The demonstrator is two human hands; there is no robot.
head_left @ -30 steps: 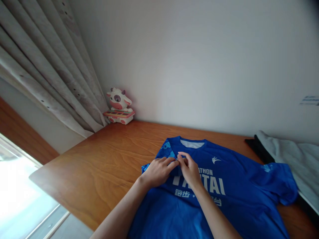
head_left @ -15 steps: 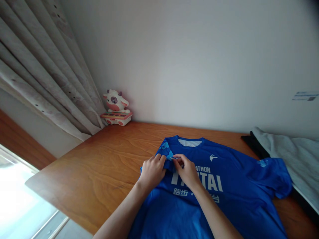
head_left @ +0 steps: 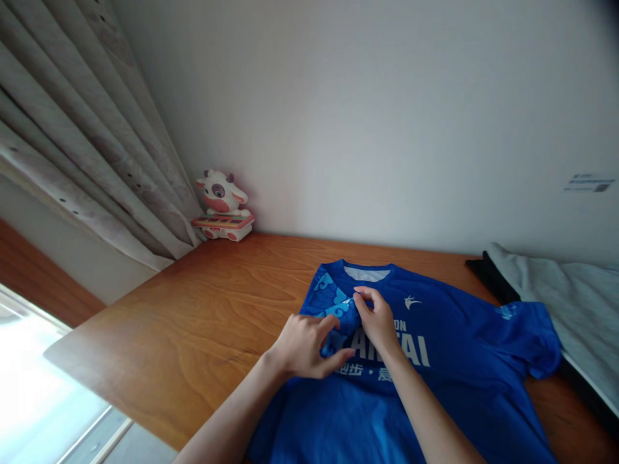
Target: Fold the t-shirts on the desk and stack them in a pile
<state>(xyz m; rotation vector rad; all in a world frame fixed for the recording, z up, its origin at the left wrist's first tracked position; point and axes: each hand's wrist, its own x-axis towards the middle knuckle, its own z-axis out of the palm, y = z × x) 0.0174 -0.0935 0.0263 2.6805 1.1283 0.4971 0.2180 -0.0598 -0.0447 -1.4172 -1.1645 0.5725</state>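
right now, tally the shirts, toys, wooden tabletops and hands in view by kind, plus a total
blue shirt: 1
cow toy: 1
wooden tabletop: 1
left hand and right hand: 2
total: 5

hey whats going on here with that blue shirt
A person is handling a blue shirt laid front up on a wooden table. The right hand pinches one patterned sleeve, which lies turned in over the chest; the left hand is beside it, thumb and fingers apart. The other sleeve lies out to the side.
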